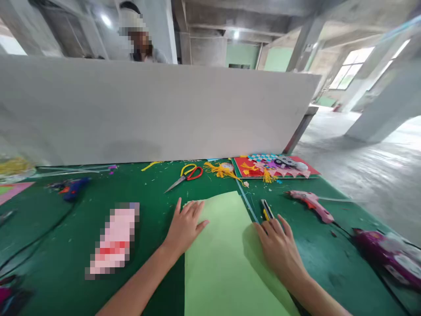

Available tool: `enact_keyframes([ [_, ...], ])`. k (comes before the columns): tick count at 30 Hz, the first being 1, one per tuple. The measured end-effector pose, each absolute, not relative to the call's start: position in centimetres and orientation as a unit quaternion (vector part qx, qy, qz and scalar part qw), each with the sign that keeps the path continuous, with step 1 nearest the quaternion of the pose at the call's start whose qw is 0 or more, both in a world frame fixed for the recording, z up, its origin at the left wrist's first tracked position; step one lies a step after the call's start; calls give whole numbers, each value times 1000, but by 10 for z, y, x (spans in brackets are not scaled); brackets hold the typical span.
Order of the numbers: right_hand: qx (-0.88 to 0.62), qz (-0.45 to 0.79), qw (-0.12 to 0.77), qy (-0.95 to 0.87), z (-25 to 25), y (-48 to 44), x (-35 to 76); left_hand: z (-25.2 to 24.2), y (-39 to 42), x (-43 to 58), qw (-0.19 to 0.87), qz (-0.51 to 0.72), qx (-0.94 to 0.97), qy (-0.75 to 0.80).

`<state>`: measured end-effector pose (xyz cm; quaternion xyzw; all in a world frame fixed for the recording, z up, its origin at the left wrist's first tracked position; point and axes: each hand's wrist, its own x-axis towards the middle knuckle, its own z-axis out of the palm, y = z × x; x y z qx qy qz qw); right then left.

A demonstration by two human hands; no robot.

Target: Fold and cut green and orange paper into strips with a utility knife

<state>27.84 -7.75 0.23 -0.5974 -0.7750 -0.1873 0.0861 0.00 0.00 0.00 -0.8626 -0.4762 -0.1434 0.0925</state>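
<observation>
Left hand (186, 226) splays across the left edge of green paper (219, 267), empty, open surface (154, 210) beyond. Right hand (279, 243) curls opposite, grip unclear.

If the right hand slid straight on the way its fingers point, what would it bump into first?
Most likely the box cutter, which lies just ahead of the right hand; I can't tell whether the two already touch.
</observation>
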Motion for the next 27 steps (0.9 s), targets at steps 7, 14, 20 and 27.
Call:
enact_keyframes([
  [7,-668,-102,146,-722,22,-70,288,5,-4,2,70,-201,-872,-441],
  [14,-613,-137,152,-763,93,-18,284,1,-4,1,48,-233,-867,-438],
  [20,-597,-76,116,-791,94,103,256,1,-5,0,31,-242,-870,-429],
  [27,-572,-10,145,-807,62,147,241,5,-9,-1,-37,-271,-873,-405],
])
